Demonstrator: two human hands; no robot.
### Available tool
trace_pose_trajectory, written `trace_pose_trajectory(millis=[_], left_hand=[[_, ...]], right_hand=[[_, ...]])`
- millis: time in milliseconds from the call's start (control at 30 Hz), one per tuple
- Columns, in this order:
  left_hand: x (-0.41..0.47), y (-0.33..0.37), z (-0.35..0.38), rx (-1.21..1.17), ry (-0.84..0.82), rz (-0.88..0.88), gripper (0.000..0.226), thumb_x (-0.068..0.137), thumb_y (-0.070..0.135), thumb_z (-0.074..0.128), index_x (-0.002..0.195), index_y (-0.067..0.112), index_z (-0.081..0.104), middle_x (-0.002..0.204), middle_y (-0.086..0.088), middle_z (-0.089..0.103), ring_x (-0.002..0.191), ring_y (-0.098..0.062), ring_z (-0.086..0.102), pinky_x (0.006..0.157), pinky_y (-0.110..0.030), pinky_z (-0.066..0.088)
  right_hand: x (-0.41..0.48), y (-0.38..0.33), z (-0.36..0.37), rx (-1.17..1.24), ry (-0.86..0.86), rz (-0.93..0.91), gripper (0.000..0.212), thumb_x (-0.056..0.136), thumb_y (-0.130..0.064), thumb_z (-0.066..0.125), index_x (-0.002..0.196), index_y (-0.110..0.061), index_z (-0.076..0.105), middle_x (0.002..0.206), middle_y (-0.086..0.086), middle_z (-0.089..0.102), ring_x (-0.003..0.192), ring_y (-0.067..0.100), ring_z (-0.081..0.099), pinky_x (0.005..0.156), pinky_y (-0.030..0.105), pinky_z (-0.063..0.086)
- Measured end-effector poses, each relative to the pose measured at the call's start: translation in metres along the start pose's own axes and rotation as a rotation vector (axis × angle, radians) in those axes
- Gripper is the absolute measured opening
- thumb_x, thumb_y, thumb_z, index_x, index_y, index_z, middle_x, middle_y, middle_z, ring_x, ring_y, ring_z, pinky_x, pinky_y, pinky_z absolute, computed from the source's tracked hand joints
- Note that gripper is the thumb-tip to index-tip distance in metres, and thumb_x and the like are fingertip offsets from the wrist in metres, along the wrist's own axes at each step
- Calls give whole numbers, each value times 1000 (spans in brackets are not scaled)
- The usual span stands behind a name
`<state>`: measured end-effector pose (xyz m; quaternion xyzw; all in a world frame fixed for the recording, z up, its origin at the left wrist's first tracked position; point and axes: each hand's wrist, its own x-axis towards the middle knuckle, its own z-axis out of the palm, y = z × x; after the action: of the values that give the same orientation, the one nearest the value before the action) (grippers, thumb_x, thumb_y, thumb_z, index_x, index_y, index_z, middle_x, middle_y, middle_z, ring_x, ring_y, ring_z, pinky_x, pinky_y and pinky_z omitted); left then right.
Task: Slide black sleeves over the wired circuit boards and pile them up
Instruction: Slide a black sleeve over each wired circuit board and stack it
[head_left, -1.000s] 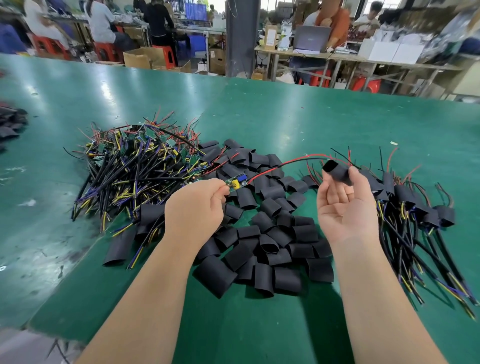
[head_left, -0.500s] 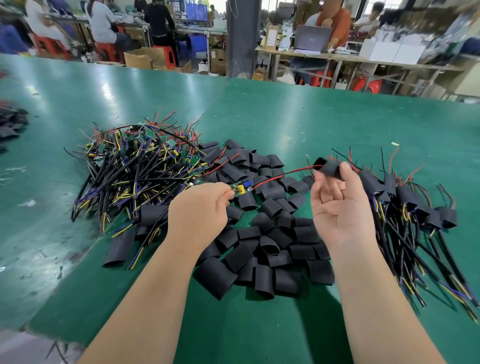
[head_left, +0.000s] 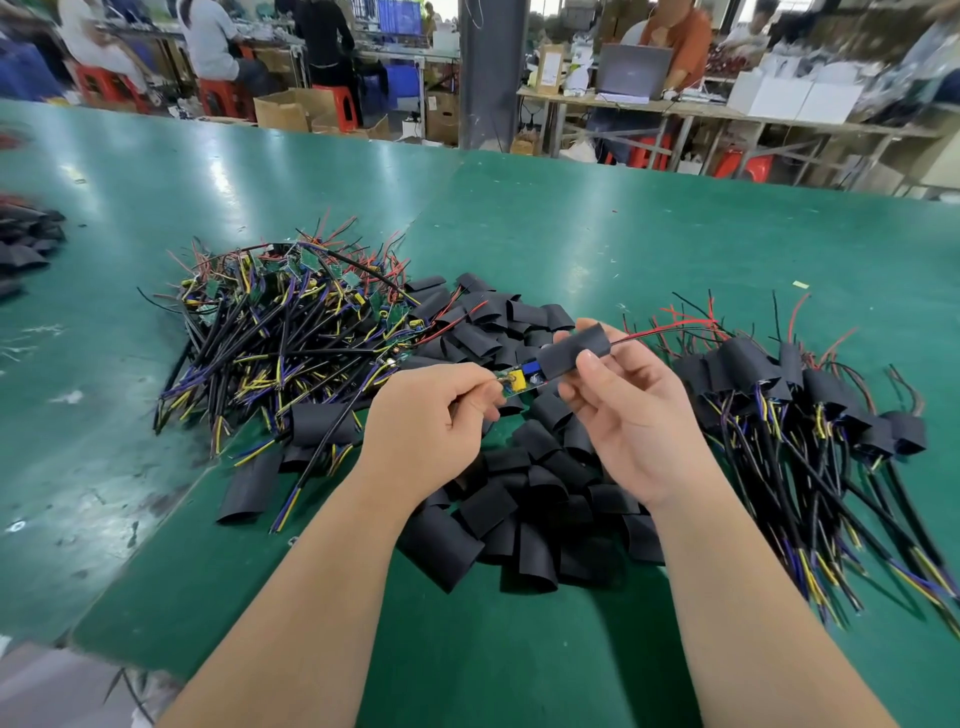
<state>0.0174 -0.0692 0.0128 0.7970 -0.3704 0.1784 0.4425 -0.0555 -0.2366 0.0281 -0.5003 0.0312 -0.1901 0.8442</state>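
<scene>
My left hand (head_left: 434, 415) pinches the near end of a small wired circuit board (head_left: 519, 382) with yellow and blue parts. My right hand (head_left: 623, 410) holds a black sleeve (head_left: 574, 351) between thumb and fingers; the sleeve covers the board's far end, and its red and black wires (head_left: 660, 330) stick out to the right. A heap of bare wired boards (head_left: 291, 322) lies to the left. Loose black sleeves (head_left: 519, 499) are piled in the middle, under my hands. Sleeved boards (head_left: 779, 395) are piled to the right.
All of it lies on a green mat (head_left: 571, 234) covering a wide table. More black sleeves (head_left: 26, 244) sit at the far left edge. Beyond the table's far edge, people sit at benches with boxes, red stools and a grey pillar (head_left: 488, 73).
My right hand has drawn the sleeve leftwards along the red and black wires onto the board's far end. Both hands have come closer together.
</scene>
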Motion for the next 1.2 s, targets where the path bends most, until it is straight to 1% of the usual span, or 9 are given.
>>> trace_pose_trajectory(millis=[100, 167, 300, 433, 533, 667, 800, 967, 1200], left_hand=[[0, 1, -2, -11, 2, 1, 23, 90, 20, 52, 79, 18, 73, 66, 12, 68, 54, 4, 53, 50, -6, 31], [1, 1, -2, -12, 19, 8, 23, 90, 21, 52, 80, 17, 73, 66, 11, 68, 53, 0, 54, 49, -10, 35], [1, 3, 0, -4, 27, 22, 21, 89, 20, 54, 79, 16, 73, 67, 11, 69, 59, -5, 60, 56, -29, 49], [1, 1, 0, 6, 36, 35, 19, 87, 18, 56, 77, 18, 72, 66, 12, 68, 60, -6, 60, 55, -32, 50], [1, 1, 0, 6, 27, 28, 18, 86, 19, 56, 77, 18, 72, 65, 11, 68, 61, -9, 62, 56, -33, 51], [0, 1, -1, 29, -1, 19, 18, 85, 22, 56, 76, 20, 72, 64, 10, 68, 62, -13, 63, 57, -36, 51], [0, 0, -2, 35, -23, 11, 21, 86, 25, 55, 77, 19, 73, 64, 8, 68, 61, -16, 63, 56, -38, 50], [0, 2, -1, -38, -49, 0, 21, 85, 23, 56, 78, 17, 74, 65, 10, 70, 64, -9, 66, 60, -35, 54], [-1, -1, -3, -102, -97, -45, 21, 85, 24, 55, 80, 18, 75, 66, 10, 71, 65, -5, 67, 63, -35, 56]], right_hand=[[0, 0, -1, -32, -18, -18, 8, 73, -11, 67, 77, -17, 71, 86, 5, 70, 73, 14, 64, 70, 23, 53], [0, 0, -1, -82, 32, -42, 6, 69, -15, 72, 74, -13, 69, 79, 5, 71, 66, 13, 64, 66, 23, 52], [0, 4, 3, -103, 23, -24, 24, 64, -13, 73, 87, -9, 69, 82, 9, 71, 69, 17, 62, 61, 23, 50], [-3, 6, 8, -40, -57, 16, 35, 63, -12, 73, 97, -11, 68, 93, 13, 70, 78, 19, 64, 65, 24, 53], [-3, 7, 8, -74, -53, 7, 35, 63, -14, 73, 97, -11, 68, 85, 8, 71, 76, 16, 65, 67, 24, 54], [-4, 9, 6, -253, -24, -46, 33, 69, -16, 75, 101, -12, 68, 77, 0, 71, 70, 14, 61, 69, 26, 52], [-4, 11, 6, -317, -22, -75, 26, 78, -2, 73, 100, -14, 68, 85, 2, 74, 71, 13, 64, 69, 23, 52], [-4, 6, 5, -152, -47, -16, 37, 63, -11, 75, 99, -13, 68, 88, 6, 74, 77, 16, 66, 68, 22, 53], [-4, 3, -1, -130, -181, 70, 36, 69, -4, 67, 102, -19, 67, 104, 6, 73, 87, 19, 67, 78, 28, 55]])
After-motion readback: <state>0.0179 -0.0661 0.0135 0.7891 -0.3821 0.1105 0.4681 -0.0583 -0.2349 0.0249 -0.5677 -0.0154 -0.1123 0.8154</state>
